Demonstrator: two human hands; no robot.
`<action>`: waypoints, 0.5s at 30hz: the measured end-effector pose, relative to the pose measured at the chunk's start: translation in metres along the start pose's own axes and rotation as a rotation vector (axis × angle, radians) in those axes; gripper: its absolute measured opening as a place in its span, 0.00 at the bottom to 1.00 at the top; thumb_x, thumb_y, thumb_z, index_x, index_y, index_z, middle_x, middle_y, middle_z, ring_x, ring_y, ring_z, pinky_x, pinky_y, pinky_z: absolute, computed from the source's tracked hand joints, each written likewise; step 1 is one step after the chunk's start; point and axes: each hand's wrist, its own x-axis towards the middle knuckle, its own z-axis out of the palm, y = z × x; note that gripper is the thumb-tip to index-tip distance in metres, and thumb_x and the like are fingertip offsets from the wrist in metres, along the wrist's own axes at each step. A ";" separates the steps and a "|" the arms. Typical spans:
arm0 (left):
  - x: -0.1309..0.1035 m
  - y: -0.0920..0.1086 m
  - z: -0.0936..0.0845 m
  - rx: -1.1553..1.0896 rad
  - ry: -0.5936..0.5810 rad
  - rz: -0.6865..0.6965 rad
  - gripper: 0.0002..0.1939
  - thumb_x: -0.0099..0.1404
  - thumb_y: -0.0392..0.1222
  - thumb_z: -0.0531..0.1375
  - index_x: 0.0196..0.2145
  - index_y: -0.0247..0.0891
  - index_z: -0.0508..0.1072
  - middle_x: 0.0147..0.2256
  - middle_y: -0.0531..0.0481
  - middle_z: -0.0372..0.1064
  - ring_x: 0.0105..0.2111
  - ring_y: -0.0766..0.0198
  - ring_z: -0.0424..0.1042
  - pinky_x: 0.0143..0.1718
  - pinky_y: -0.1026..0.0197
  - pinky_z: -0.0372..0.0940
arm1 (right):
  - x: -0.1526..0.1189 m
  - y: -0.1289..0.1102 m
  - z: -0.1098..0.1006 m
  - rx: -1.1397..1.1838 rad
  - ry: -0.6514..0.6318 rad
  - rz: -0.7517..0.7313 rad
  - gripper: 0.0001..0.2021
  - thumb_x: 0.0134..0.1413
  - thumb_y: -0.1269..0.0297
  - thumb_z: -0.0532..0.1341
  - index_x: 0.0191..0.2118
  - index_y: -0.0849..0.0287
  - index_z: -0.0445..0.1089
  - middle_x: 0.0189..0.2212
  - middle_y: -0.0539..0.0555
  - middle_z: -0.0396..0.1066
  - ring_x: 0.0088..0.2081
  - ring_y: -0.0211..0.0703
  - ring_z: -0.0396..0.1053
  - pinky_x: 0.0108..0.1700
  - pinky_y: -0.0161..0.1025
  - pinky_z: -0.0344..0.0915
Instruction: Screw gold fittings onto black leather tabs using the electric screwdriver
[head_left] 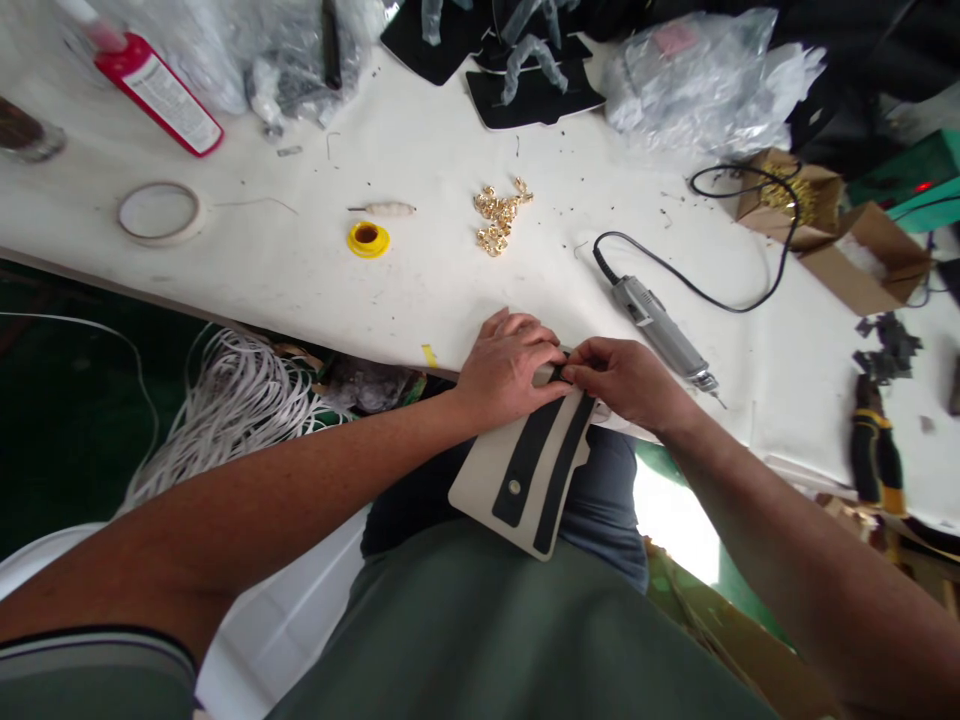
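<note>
A flat beige panel [491, 462] with two black straps lies across the table's front edge and my lap. One black strap [527, 450] has a round metal eyelet near its lower end. My left hand [510, 368] presses over the panel's upper end, its fingers bent around it and the thumb along the strap. Close beside it, my right hand [619, 378] pinches a black strap end at the top. The fingertips of both hands nearly meet there, so the exact spot they hold is partly hidden.
Gold metal fittings [495, 215] lie in a pile beyond my hands. A corded grey electric screwdriver [660, 325] rests to the right, near pliers [874, 445] and cardboard boxes [855, 262]. Leftward are a yellow spool [367, 239], an awl-like tool [386, 209], a tape roll [160, 212] and a red bottle [161, 92].
</note>
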 end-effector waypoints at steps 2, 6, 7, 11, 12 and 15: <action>0.000 0.001 0.000 -0.004 0.002 -0.008 0.14 0.65 0.54 0.70 0.43 0.45 0.82 0.50 0.50 0.79 0.59 0.49 0.68 0.70 0.40 0.51 | -0.006 0.001 0.007 -0.017 0.086 -0.016 0.10 0.54 0.54 0.65 0.34 0.56 0.77 0.26 0.48 0.73 0.28 0.40 0.65 0.31 0.38 0.59; 0.001 0.002 0.001 -0.001 0.017 -0.001 0.14 0.65 0.54 0.71 0.43 0.45 0.82 0.49 0.50 0.79 0.58 0.50 0.69 0.69 0.41 0.52 | -0.017 0.004 0.020 -0.070 0.224 -0.079 0.09 0.59 0.56 0.64 0.37 0.54 0.77 0.32 0.50 0.77 0.34 0.42 0.71 0.38 0.39 0.63; 0.001 0.001 0.001 0.002 0.019 0.004 0.14 0.65 0.54 0.71 0.43 0.44 0.82 0.49 0.50 0.79 0.58 0.50 0.69 0.69 0.41 0.53 | -0.018 0.004 0.021 -0.080 0.232 -0.094 0.09 0.59 0.56 0.63 0.37 0.54 0.77 0.33 0.50 0.78 0.35 0.43 0.71 0.39 0.40 0.64; 0.001 0.001 0.001 0.011 0.025 0.006 0.13 0.63 0.52 0.72 0.42 0.44 0.82 0.49 0.50 0.80 0.57 0.50 0.70 0.67 0.42 0.55 | -0.023 0.006 0.012 -0.052 0.201 -0.150 0.15 0.66 0.52 0.59 0.40 0.55 0.79 0.34 0.53 0.78 0.35 0.45 0.73 0.40 0.41 0.67; 0.001 0.001 0.001 0.010 0.028 0.005 0.14 0.62 0.52 0.73 0.42 0.45 0.82 0.49 0.50 0.80 0.57 0.50 0.70 0.67 0.42 0.56 | -0.024 0.007 0.007 -0.046 0.230 -0.172 0.16 0.67 0.51 0.59 0.41 0.55 0.79 0.35 0.54 0.79 0.35 0.45 0.73 0.40 0.42 0.68; 0.000 0.002 0.001 -0.001 0.037 0.010 0.13 0.62 0.51 0.74 0.41 0.45 0.81 0.49 0.51 0.80 0.56 0.52 0.71 0.66 0.43 0.57 | -0.026 0.019 -0.015 -0.194 0.513 -0.216 0.17 0.63 0.51 0.64 0.47 0.57 0.79 0.44 0.59 0.78 0.40 0.50 0.75 0.45 0.47 0.70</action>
